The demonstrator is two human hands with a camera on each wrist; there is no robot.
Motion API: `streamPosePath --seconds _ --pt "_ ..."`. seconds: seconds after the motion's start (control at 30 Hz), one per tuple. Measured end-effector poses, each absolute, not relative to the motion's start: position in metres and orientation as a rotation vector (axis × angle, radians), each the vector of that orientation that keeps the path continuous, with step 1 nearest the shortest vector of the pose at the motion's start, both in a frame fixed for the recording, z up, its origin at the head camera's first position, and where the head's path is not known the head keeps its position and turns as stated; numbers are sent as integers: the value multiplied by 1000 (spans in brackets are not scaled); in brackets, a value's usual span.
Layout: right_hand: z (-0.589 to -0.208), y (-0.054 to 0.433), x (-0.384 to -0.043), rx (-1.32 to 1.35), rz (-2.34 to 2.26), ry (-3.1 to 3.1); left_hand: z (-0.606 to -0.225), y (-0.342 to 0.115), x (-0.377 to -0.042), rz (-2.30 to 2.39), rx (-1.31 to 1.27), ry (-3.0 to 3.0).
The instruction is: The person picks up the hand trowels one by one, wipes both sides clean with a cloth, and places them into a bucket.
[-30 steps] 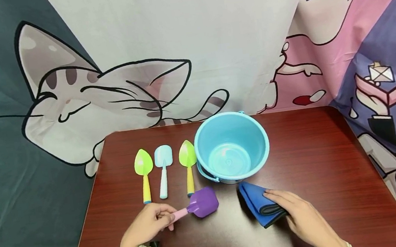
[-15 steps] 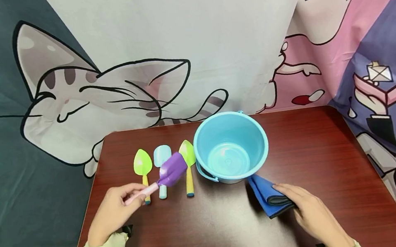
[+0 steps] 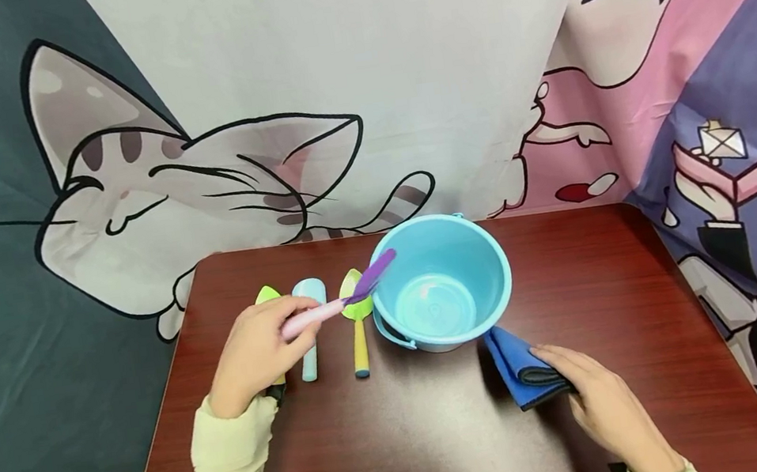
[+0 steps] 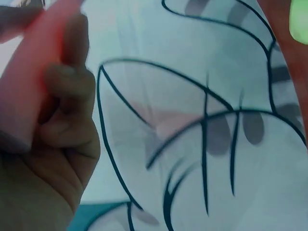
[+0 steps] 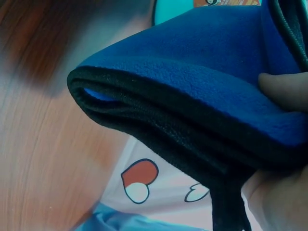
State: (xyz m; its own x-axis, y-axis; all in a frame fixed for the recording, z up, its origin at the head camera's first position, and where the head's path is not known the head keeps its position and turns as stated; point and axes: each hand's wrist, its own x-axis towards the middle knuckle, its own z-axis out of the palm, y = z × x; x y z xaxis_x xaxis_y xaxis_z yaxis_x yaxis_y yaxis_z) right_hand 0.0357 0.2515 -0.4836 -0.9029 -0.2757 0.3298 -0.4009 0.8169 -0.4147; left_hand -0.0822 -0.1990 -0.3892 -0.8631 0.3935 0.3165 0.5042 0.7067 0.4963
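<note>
My left hand (image 3: 257, 351) grips the pink handle (image 4: 38, 72) of a toy shovel (image 3: 371, 275). Its purple blade, seen nearly edge-on, overlaps the left rim of the light blue bucket (image 3: 478, 263). In the right wrist view, a folded blue cloth (image 5: 192, 53) with black edging is pinched between fingers and thumb. That is my right hand (image 3: 605, 405), to the front right of the bucket, with the cloth's far corner close to the bucket's base. Inside the bucket only its bare bottom shows.
Left of the bucket lie a green shovel (image 3: 360, 342) with a yellow handle and a light blue shovel (image 3: 309, 365). Another green shovel (image 3: 267, 293) is mostly hidden behind the left hand. A cartoon-printed curtain (image 3: 357, 71) hangs behind the brown table (image 3: 407, 455).
My left hand lifted the purple shovel from the table's front, swung left, then came right so its blade reaches the bucket's rim. My right hand slid slightly right with the cloth.
</note>
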Motion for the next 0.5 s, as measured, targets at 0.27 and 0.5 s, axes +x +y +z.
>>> streamPosePath --seconds 0.27,0.5 --pt "-487 249 35 541 743 -2714 -387 -157 -103 -670 -874 -2669" --pt "-489 249 35 525 757 -2724 -391 -134 -111 -618 -914 -2630"
